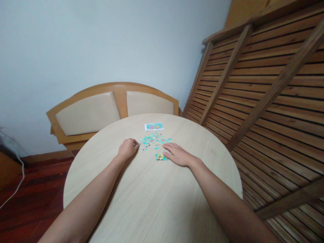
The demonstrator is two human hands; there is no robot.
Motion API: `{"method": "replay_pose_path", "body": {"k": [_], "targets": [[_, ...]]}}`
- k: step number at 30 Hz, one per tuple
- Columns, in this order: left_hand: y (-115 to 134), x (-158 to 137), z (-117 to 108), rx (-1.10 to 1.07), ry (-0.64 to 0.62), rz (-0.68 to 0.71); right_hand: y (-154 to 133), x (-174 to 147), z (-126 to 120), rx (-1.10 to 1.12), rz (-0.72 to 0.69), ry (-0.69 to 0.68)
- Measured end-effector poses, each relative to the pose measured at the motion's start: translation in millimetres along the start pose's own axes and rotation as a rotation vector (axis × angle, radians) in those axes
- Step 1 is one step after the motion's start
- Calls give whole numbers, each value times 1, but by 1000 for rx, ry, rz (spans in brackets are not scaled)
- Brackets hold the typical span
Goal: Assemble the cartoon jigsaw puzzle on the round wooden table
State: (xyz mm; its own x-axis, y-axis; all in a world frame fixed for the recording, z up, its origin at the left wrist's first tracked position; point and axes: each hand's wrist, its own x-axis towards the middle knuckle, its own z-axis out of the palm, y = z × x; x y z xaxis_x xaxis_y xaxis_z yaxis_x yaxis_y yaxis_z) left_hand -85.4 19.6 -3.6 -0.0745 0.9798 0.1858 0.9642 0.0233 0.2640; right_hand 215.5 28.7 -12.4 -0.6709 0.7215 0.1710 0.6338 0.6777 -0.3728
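Left hand (128, 148) curled by puzzle pieces (153, 138), couldn't tell if gripping; right hand (178, 154) lay loose by the joined chunk (159, 157).

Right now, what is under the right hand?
The table is under the right hand, whose thumb side overlaps the right edge of the joined pieces in this view. The hand covers the spot directly beneath, so anything there cannot be seen.
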Motion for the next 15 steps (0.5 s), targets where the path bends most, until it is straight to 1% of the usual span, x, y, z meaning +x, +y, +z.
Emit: {"method": "replay_pose_path", "body": {"k": [4,10,15], "targets": [[0,0,0,4,3,13,1,0,1,5,-7,12],[2,-3,-2,21,20,-9,1,1,1,-4,4,21],[2,-4,-1,32,29,7,0,7,-2,-16,10,63]]}}
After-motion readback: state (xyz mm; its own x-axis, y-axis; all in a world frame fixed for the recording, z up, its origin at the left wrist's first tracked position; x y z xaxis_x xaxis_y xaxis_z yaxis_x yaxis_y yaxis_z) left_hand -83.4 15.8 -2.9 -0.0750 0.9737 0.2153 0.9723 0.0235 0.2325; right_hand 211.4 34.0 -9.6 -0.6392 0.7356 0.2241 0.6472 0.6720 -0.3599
